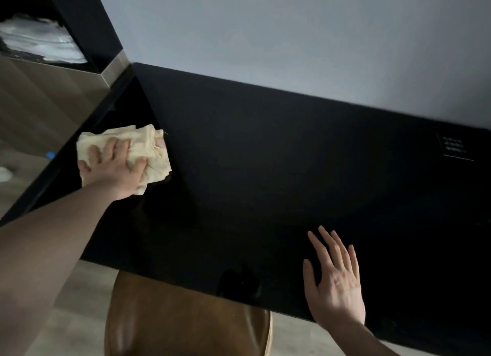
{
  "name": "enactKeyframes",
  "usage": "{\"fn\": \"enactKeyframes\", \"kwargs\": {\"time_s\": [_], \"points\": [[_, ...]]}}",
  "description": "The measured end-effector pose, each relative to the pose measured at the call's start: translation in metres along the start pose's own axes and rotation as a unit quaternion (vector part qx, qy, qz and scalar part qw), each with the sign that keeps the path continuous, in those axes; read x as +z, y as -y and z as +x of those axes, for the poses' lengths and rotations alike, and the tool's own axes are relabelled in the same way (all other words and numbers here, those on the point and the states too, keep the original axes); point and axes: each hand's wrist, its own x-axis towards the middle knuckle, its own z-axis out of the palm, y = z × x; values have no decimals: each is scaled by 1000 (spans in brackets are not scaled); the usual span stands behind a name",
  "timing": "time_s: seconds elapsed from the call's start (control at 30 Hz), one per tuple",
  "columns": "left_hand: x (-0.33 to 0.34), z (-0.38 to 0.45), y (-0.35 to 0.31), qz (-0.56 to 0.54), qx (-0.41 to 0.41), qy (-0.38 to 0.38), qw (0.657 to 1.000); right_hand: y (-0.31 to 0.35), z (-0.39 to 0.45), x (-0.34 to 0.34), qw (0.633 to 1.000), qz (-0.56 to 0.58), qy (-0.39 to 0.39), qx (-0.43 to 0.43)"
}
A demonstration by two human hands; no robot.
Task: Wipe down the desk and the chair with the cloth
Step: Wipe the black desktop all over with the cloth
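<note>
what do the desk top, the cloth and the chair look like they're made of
Glossy black desk top: likely lacquered board or glass, since it reflects. Crumpled cream cloth: soft woven fabric, with frayed edges. Brown chair: smooth leather or imitation, with a sheen.

Cream cloth (138,148), glossy black desk (265,196), brown chair (186,323), grey wall (292,36).
</note>
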Motion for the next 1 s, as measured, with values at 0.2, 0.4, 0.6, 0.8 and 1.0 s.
{"fn": "enactKeyframes", "kwargs": {"time_s": [0.2, 0.4, 0.6, 0.8, 1.0], "points": [[-7, 18, -13, -26, -63, -27, 997, 1, 3, 3, 1000, -5, -11, -5], [-3, -11, -45, 5, -31, -15, 999, -4, 0, 3, 1000, -4, 4, -7], [14, -53, -116, 19, 36, -2, 999, -1, 3, -3, 999, 35, 18, -4], [42, -121, -210, 11, 119, -26, 993, -10, 3, -31, 952, 301, 6, 60], [60, -176, -310, 2, 167, -15, 986, -109, 5, -97, 969, 247, 8, 21]]}}
